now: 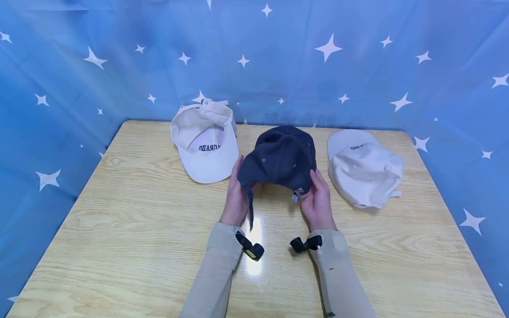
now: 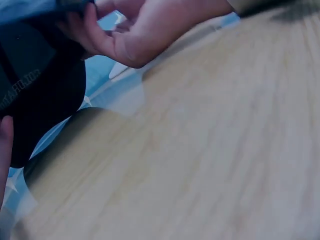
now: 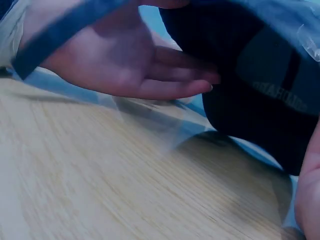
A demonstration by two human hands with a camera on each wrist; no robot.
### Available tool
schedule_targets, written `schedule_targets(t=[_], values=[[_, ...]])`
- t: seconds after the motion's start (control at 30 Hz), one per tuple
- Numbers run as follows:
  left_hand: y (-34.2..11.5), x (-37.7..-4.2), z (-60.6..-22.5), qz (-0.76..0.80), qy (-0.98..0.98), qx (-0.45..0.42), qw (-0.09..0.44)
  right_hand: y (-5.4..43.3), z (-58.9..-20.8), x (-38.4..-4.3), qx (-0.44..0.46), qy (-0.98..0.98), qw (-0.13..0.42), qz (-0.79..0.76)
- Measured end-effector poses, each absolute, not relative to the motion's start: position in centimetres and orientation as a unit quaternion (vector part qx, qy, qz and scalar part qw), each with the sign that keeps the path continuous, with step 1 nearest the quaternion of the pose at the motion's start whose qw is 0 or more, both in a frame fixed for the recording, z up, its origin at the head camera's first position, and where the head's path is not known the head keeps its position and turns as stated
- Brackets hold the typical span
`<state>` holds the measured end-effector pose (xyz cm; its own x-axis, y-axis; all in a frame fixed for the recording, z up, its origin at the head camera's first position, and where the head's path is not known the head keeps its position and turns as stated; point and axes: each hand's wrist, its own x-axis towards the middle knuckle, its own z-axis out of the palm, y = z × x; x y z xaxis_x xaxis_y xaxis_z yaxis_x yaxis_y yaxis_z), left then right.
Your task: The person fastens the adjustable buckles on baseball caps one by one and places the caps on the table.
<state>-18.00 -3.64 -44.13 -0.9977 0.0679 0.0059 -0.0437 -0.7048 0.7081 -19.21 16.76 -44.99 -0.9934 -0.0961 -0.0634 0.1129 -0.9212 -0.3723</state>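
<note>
Between my two hands, a navy baseball cap (image 1: 283, 157) is held up over the table, crown upward and its open back strap side toward me. My left hand (image 1: 236, 198) grips its left edge, with several fingers inside the cap in the right wrist view. A loose strap (image 1: 250, 205) dangles beside that hand. At the right edge, my right hand (image 1: 318, 198) pinches the cap near a small metal buckle (image 1: 296, 194). Seen from beneath in the left wrist view, the cap's dark inside (image 2: 40, 100) carries faint lettering.
A white cap (image 1: 208, 165) lies upside down at the back left, its inside showing dark lettering. To the right, another white cap (image 1: 366, 172) rests crown up with its brim away from me. Blue star-patterned cloth (image 1: 278, 79) surrounds the wooden table (image 1: 131, 221) at the back and sides.
</note>
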Motion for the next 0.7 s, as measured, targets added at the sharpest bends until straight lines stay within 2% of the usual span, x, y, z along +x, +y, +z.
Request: schedule_targets(t=[0.33, 0.47, 0.7], values=[[-4.0, -18.3, -44.4, 0.958, 0.264, 0.012, 0.116, 16.8, -45.1, -19.2, 0.018, 0.211, 0.068, -0.975], [-4.3, -18.0, -44.3, 0.974, 0.195, 0.043, 0.110, 16.4, -45.2, -19.0, 0.016, 0.236, 0.058, -0.970], [-4.5, -18.1, -44.1, 0.975, 0.158, 0.109, 0.109, 15.7, -45.1, -19.1, -0.057, 0.318, 0.043, -0.945]])
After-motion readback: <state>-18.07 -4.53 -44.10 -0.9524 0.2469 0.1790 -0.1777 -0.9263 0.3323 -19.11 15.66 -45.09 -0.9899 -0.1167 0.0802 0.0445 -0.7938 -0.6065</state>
